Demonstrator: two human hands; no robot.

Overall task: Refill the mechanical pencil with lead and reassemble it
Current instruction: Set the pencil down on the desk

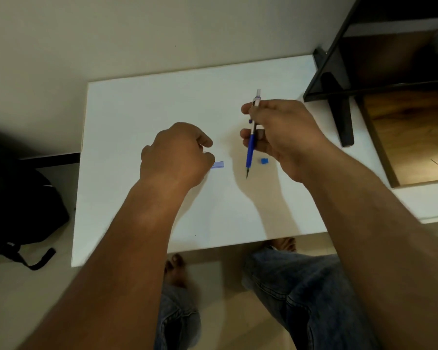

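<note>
**A:** What carries it all?

**B:** A white worktop (137, 109), flat and matte, rectangular with sharp corners, its far edge against a pale wall. A black frame (344, 97) of straight flat bars crosses the far right corner, with a brown wood-grain panel behind it. On the floor past the left edge slumps a black backpack (15, 198) of soft fabric, one strap trailing. Below the near edge are knees in blue denim and bare feet on a pale floor.

**A:** And the hands?

**B:** Both forearms reach in over the near edge. The left hand (177, 152) hovers near the middle of the worktop, knuckles up and fingers curled. Its fingertips cover one end of the lead case (219, 164). I cannot tell whether it pinches the case or only touches it. The right hand (283, 137), right of the middle, is clamped on the mechanical pencil (250, 147), thumb on one side and curled fingers on the other.

**A:** Describe the pencil.

**B:** It is slim and round. It has a blue grip section below, a pale barrel above and a clear cap end that sticks out beyond the fingers toward the far edge. The dark pointed tip aims down toward the near edge. Whether the tip meets the worktop I cannot tell. The fingers hide much of the upper barrel.

**A:** The small bits?

**B:** The lead case is a flat, translucent bluish slab lying on the worktop, with its free end pointing at the pencil but apart from it. A small blue block (264, 160), squarish, sits just beside the pencil tip on the right, under the palm's edge.
</note>
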